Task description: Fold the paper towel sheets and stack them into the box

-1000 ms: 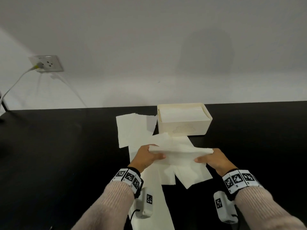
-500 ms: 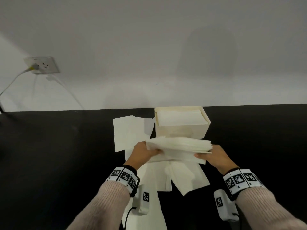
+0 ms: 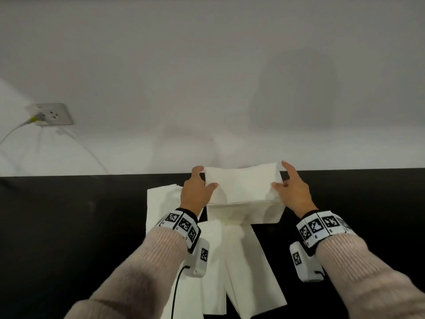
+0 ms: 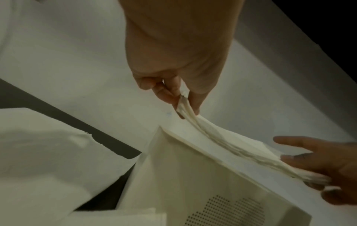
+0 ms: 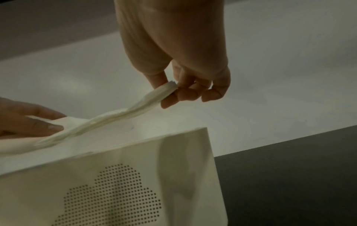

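Observation:
A folded white paper towel (image 3: 241, 185) hangs flat just above the open top of the cream box (image 3: 264, 215), which stands on the black table. My left hand (image 3: 196, 192) pinches the towel's left end (image 4: 185, 105) between thumb and fingers. At the other end my right hand (image 3: 292, 189) pinches the towel (image 5: 166, 90), its index finger pointing up. The towel sags a little between the two hands over the box rim (image 4: 193, 140). The box front (image 5: 108, 191) carries a dotted cloud pattern. What lies inside the box is hidden by the towel.
Several unfolded white sheets (image 3: 239, 268) lie on the table in front of the box, and another sheet (image 3: 161, 203) lies to its left. A wall socket (image 3: 50, 113) with a cable is on the wall at far left. The black table (image 3: 69, 226) spreads to both sides.
Both hands carried the folded towel away from the loose sheets, forward and up, and now hold it over the box's open top.

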